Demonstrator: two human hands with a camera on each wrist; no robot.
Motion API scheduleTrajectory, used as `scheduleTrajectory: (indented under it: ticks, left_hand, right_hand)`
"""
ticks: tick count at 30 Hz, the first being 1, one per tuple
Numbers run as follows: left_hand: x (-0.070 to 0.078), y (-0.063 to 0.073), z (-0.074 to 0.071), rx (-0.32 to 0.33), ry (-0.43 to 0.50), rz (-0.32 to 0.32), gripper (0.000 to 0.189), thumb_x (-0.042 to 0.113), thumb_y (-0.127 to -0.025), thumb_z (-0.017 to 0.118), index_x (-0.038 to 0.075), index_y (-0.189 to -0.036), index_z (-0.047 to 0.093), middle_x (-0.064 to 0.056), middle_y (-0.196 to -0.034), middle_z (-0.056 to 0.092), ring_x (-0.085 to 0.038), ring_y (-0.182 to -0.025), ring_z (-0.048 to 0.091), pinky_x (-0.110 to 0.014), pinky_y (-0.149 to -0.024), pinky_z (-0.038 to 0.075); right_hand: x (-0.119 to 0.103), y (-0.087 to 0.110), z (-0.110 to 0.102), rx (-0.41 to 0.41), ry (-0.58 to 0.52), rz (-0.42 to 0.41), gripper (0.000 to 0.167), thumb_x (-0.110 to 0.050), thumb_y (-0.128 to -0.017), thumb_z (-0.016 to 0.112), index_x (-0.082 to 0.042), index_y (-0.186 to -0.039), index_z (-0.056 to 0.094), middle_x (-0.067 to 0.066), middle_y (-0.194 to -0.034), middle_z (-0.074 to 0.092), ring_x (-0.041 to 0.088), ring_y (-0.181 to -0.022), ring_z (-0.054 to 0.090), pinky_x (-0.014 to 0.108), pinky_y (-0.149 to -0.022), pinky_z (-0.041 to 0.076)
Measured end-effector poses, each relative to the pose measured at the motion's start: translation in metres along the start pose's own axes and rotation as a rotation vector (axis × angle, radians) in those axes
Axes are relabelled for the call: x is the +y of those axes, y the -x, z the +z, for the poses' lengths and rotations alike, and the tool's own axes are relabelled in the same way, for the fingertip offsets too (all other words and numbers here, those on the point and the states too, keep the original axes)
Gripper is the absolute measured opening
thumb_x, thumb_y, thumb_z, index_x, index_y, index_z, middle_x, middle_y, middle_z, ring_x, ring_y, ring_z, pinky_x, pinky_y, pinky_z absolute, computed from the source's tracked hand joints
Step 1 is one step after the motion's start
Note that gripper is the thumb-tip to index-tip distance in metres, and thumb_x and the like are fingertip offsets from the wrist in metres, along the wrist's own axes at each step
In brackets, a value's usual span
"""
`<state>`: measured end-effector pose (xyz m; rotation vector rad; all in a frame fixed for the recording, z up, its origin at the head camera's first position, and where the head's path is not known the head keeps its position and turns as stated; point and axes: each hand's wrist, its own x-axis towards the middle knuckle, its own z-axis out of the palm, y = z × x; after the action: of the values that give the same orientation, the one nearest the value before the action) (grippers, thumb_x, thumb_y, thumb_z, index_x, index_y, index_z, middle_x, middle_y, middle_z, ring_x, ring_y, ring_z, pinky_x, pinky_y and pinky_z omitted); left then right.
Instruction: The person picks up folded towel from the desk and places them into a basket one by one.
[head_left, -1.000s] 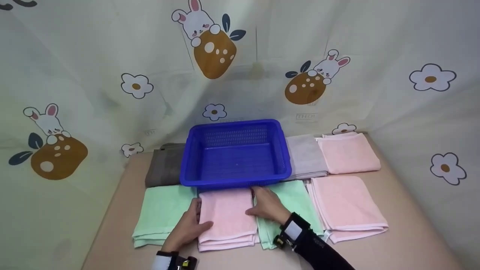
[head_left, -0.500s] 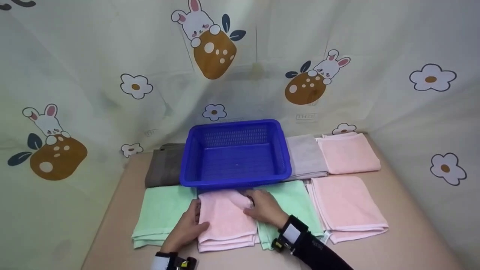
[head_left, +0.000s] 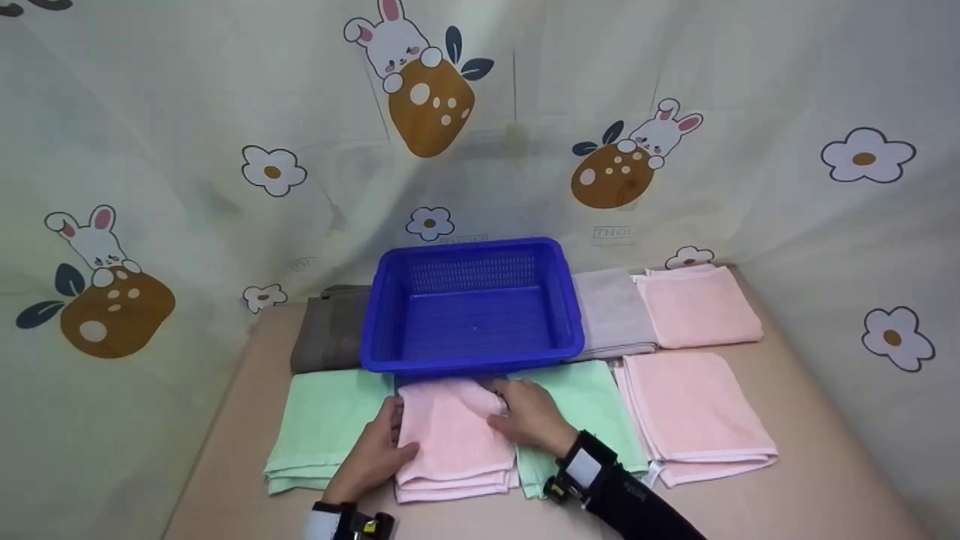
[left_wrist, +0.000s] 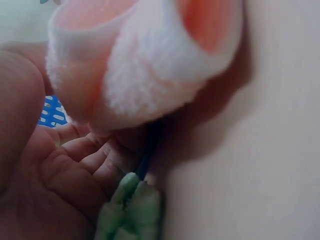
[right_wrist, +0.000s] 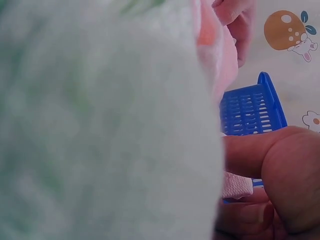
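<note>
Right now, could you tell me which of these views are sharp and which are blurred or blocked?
Head view: evenly lit and fairly sharp, both hands on the pink towel before the blue basket. Left wrist view: very close, soft focus, filled by a pink towel fold and the left hand. Right wrist view: a blurred green towel covers most of the frame; only the basket edge is crisp.

The only lettering I can spot is a small grey printed mark on the curtain [head_left: 613, 232], at two o'clock from the blue basket [head_left: 471, 311]. It's too small and faint to make out.
</note>
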<state>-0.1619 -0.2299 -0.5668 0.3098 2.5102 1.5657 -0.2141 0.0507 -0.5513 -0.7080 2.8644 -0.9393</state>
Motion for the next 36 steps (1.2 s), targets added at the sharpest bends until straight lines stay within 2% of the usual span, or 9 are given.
scheduleTrajectory:
  ticks: [5, 9, 12, 16, 19, 24, 30, 33, 36]
  left_hand:
    - [0.006, 0.003, -0.004, -0.004, 0.018, -0.012, 0.058, -0.002, -0.089, 0.069, -0.001, -0.137, 0.038, -0.033, -0.143, 0.056, -0.039, -0.128, 0.06, -0.044, -0.099, 0.054]
    - [0.021, 0.01, -0.012, -0.03, -0.033, 0.006, 0.058, 0.003, -0.09, 0.071, 0.001, -0.138, 0.038, -0.034, -0.138, 0.059, -0.041, -0.124, 0.063, -0.046, -0.097, 0.056]
    - [0.035, 0.019, -0.02, -0.035, -0.039, 0.035, 0.059, 0.003, -0.089, 0.073, 0.002, -0.137, 0.039, -0.028, -0.127, 0.066, -0.034, -0.114, 0.069, -0.037, -0.089, 0.058]
    - [0.054, 0.026, -0.029, 0.044, -0.002, 0.07, 0.059, 0.002, -0.088, 0.074, 0.003, -0.138, 0.042, -0.02, -0.117, 0.071, -0.021, -0.102, 0.071, -0.027, -0.084, 0.058]
    - [0.064, 0.027, -0.032, 0.112, 0.032, 0.077, 0.06, 0.004, -0.089, 0.076, 0.006, -0.139, 0.044, -0.017, -0.117, 0.072, -0.017, -0.099, 0.071, -0.026, -0.085, 0.058]
    - [0.072, 0.023, -0.035, 0.135, 0.023, 0.074, 0.06, 0.003, -0.089, 0.077, 0.008, -0.14, 0.045, -0.019, -0.122, 0.072, -0.019, -0.103, 0.072, -0.028, -0.086, 0.059]
    - [0.081, 0.014, -0.043, 0.16, -0.043, 0.116, 0.06, 0.004, -0.091, 0.076, 0.007, -0.142, 0.045, -0.017, -0.119, 0.073, -0.021, -0.105, 0.072, -0.033, -0.089, 0.059]
    - [0.086, 0.005, -0.047, 0.207, -0.054, 0.136, 0.062, 0.007, -0.092, 0.077, 0.007, -0.144, 0.043, -0.013, -0.118, 0.073, -0.016, -0.102, 0.07, -0.029, -0.089, 0.057]
    - [0.091, -0.007, -0.051, 0.272, -0.019, 0.181, 0.064, 0.009, -0.093, 0.076, 0.006, -0.144, 0.037, -0.013, -0.11, 0.073, -0.013, -0.089, 0.065, -0.023, -0.078, 0.053]
  right_hand:
    - [-0.005, 0.002, -0.005, -0.016, -0.009, 0.011, 0.038, -0.02, -0.084, 0.079, -0.007, -0.119, 0.074, 0.007, -0.098, 0.076, 0.024, -0.088, 0.069, 0.04, -0.077, 0.055]
    - [-0.016, 0.008, -0.016, -0.044, -0.003, -0.003, 0.04, -0.023, -0.083, 0.082, -0.01, -0.12, 0.075, 0.005, -0.1, 0.076, 0.022, -0.088, 0.067, 0.038, -0.077, 0.052]
    - [-0.028, 0.013, -0.029, -0.058, -0.018, -0.034, 0.039, -0.024, -0.083, 0.082, -0.011, -0.119, 0.075, 0.003, -0.099, 0.076, 0.02, -0.087, 0.065, 0.035, -0.075, 0.051]
    - [-0.04, 0.018, -0.049, -0.018, -0.085, -0.066, 0.033, -0.025, -0.084, 0.081, -0.012, -0.113, 0.074, 0.001, -0.095, 0.074, 0.019, -0.086, 0.065, 0.036, -0.075, 0.05]
    - [-0.043, 0.019, -0.061, 0.031, -0.123, -0.079, 0.03, -0.025, -0.086, 0.081, -0.014, -0.113, 0.074, -0.002, -0.095, 0.073, 0.015, -0.083, 0.062, 0.034, -0.075, 0.05]
    - [-0.04, 0.016, -0.069, 0.059, -0.13, -0.099, 0.03, -0.026, -0.087, 0.081, -0.014, -0.113, 0.073, -0.003, -0.094, 0.073, 0.007, -0.074, 0.057, 0.028, -0.068, 0.048]
    - [-0.043, 0.01, -0.08, 0.083, -0.121, -0.107, 0.031, -0.026, -0.087, 0.08, -0.013, -0.114, 0.073, -0.004, -0.084, 0.067, 0.007, -0.068, 0.052, 0.026, -0.061, 0.042]
    - [-0.046, 0.0, -0.09, 0.116, -0.11, -0.11, 0.031, -0.025, -0.087, 0.081, -0.013, -0.114, 0.073, -0.006, -0.077, 0.062, 0.008, -0.065, 0.05, 0.026, -0.058, 0.039]
    - [-0.047, -0.013, -0.1, 0.153, -0.109, -0.123, 0.032, -0.025, -0.086, 0.08, -0.012, -0.114, 0.072, -0.004, -0.079, 0.063, 0.009, -0.068, 0.052, 0.027, -0.061, 0.04]
